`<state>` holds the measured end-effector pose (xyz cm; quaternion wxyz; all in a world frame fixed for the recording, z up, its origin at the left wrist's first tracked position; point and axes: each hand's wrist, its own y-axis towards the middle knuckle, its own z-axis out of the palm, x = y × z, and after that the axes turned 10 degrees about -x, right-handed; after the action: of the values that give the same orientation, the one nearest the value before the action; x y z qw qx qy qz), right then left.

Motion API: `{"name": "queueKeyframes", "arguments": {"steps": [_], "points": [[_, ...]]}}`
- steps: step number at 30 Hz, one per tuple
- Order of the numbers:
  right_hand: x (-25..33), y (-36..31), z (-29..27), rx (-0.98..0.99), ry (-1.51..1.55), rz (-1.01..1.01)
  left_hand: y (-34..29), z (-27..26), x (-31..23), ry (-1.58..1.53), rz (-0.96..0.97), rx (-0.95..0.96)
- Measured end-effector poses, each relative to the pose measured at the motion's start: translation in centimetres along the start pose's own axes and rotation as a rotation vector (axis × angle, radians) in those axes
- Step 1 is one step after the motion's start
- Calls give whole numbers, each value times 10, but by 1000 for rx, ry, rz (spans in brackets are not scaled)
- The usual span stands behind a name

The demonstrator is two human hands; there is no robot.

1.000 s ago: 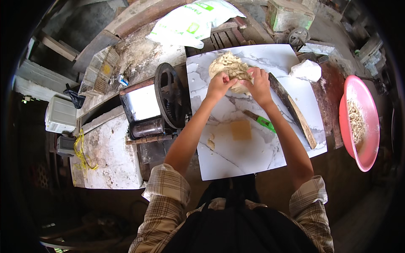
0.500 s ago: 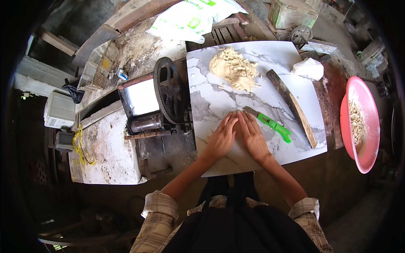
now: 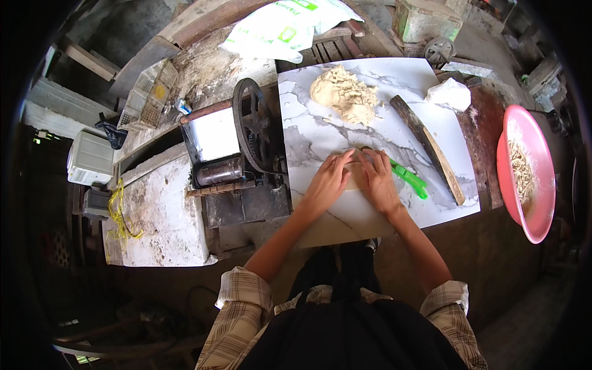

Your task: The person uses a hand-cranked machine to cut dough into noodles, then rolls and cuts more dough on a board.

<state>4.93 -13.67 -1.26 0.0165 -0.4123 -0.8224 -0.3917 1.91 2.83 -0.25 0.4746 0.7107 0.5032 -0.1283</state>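
My left hand (image 3: 331, 179) and my right hand (image 3: 376, 179) lie side by side, palms down, on a white marble-patterned board (image 3: 308, 132). Their fingers are stretched out, slightly bent, with the tips close together. Something pale, perhaps a piece of dough (image 3: 354, 177), shows between and under them; the hands hide most of it. Just right of my right hand lies a green-handled knife (image 3: 409, 180), its blade mostly hidden by the fingers. A large crumbly mound of dough (image 3: 344, 94) sits farther back. At the right a long dark wooden stick (image 3: 428, 148) slants across the board.
Left of the board stands a roller machine with a black spoked wheel (image 3: 251, 123). A pink basin (image 3: 539, 176) holding pale strips is at the right. A white lump in a bag (image 3: 449, 94) rests at the board's far right corner. A white-green sack (image 3: 277, 34) lies behind.
Both hands have slid forward a little, and their fingers are more bent and slightly more apart. My right hand now covers most of the knife's blade. The whole view has shifted slightly.
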Motion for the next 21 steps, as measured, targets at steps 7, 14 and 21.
{"name": "queueKeyframes", "arguments": {"steps": [7,14,21], "points": [[-5,1,-5,-24,152,2,3,-2,5,-81,-24,-28],[-12,8,-7,-15,98,-31,10,1,18,-145,-94,116],[-15,5,-12,-2,111,-139,5,1,10,-229,-86,19]]}}
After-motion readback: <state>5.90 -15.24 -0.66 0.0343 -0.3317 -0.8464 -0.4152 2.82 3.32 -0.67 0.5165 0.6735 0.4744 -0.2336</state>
